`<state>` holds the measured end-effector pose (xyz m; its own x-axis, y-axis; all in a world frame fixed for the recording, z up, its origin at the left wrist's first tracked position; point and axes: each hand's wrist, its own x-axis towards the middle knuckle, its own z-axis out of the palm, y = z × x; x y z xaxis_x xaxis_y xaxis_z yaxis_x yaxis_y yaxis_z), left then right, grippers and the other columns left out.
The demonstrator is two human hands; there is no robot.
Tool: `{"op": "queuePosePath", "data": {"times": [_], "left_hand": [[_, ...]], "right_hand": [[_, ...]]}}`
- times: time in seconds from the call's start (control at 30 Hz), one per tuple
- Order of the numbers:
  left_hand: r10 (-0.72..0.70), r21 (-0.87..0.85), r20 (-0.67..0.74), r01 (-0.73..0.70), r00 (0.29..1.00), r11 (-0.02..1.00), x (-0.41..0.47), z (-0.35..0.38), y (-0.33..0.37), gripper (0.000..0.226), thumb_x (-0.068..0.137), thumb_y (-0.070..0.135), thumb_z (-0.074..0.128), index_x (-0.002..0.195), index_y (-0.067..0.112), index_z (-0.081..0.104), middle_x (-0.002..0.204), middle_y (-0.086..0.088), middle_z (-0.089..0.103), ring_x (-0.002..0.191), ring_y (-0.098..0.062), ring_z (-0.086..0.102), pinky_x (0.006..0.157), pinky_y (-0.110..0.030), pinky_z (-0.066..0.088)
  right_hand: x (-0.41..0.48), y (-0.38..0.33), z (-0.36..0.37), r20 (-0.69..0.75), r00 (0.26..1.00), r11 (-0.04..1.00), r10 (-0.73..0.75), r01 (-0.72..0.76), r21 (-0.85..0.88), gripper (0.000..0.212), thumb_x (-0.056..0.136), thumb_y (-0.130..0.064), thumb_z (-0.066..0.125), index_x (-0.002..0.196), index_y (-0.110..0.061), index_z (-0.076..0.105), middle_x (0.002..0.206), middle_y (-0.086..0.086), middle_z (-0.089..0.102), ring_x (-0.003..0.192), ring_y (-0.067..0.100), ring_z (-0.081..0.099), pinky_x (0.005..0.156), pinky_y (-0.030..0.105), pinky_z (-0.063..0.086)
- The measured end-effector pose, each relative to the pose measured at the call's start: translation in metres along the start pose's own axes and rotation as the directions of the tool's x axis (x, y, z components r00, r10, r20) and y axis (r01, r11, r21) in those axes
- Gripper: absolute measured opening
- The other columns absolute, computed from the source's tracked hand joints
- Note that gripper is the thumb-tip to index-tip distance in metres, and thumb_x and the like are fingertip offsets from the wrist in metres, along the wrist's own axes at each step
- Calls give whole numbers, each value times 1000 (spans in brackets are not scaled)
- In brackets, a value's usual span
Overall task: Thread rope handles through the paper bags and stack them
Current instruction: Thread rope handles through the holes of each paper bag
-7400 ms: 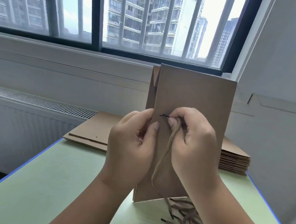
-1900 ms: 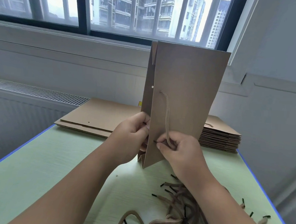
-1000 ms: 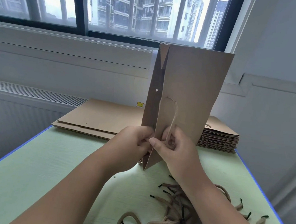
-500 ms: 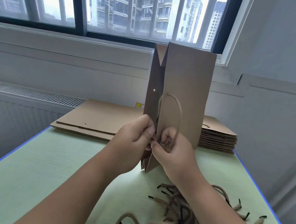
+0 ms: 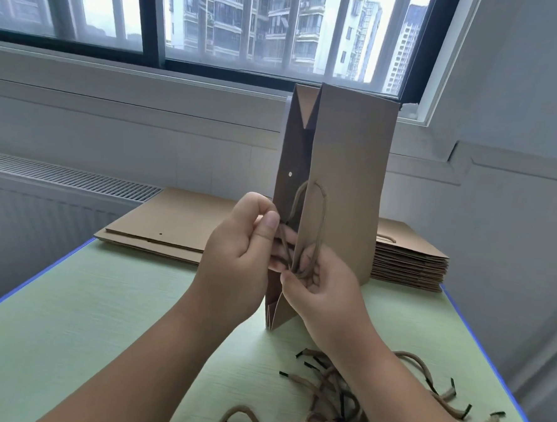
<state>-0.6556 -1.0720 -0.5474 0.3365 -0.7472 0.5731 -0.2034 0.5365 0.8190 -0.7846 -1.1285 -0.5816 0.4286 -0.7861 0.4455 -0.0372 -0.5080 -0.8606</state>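
Now paper bag (image 5: 347, 182) upright; rope handle (image 5: 322, 213) clamped in right hand (image 5: 324, 295) grip, seemingly pinched by left hand (image 5: 238, 257) too.

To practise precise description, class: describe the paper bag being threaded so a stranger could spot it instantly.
Below the window, find the green table. In front of the low stack and the tall stack of flat bags, the left hand and right hand hold one bag. It alone stands upright, a rope loop hanging on its front.
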Motion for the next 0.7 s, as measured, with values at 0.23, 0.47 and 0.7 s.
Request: {"op": "queuePosePath", "data": {"times": [0.23,0.47,0.7], "left_hand": [[-79,-134,-106,64,991,989,3,2,10,23,112,16,37,91,12,48,72,-8,70,54,-22,67,48,-28,52],[65,-24,-117,-69,991,997,-1,4,10,19,108,23,44,91,19,51,74,-12,68,58,-29,65,51,-34,53],[224,123,-73,-214,972,969,-5,3,11,17,106,20,46,93,16,56,77,-8,66,65,-29,65,58,-46,55]], "right_hand": [[-2,-1,1,26,999,998,-25,26,-54,15,80,-37,65,87,-27,57,90,15,67,85,32,67,80,61,55],[-4,-7,2,49,998,996,-35,39,-85,13,82,-31,64,90,-22,59,78,11,59,72,30,55,71,54,51],[-6,-11,1,37,997,989,-64,68,-131,15,85,-16,67,82,-9,54,66,1,49,62,8,44,60,39,44]]}}
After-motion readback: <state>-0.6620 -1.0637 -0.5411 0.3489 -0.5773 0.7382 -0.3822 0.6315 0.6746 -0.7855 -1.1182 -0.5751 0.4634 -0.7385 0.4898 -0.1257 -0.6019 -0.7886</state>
